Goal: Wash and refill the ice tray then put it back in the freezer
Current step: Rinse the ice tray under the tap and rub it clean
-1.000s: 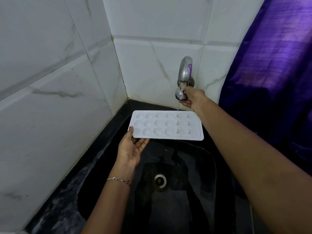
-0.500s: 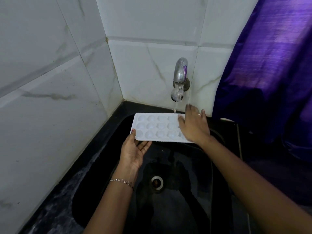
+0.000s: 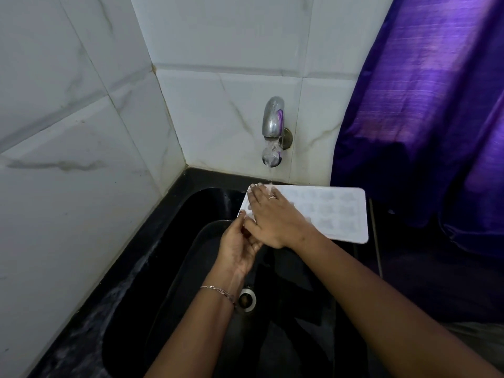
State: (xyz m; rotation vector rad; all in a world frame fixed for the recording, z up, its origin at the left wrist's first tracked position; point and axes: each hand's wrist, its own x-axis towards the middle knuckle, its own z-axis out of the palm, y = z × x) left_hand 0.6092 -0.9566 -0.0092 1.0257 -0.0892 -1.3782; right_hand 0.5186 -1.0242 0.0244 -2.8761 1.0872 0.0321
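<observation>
Ice tray point(image 3: 335, 211) looks like thin white plastic: light, probably a bit flexy, slick when wet. It's held roughly level over the black sink point(image 3: 191, 268), left end under the running tap point(image 3: 273, 124). Your left hand point(image 3: 237, 246) pinches the near-left corner, thumb on the rim, fingers apparently curled beneath. A one-corner hold will likely sag once the cells fill, so take both short ends. Right hand point(image 3: 272, 219) lies flat on the left end, fingers straight under the stream — pressing, grasping nothing.
</observation>
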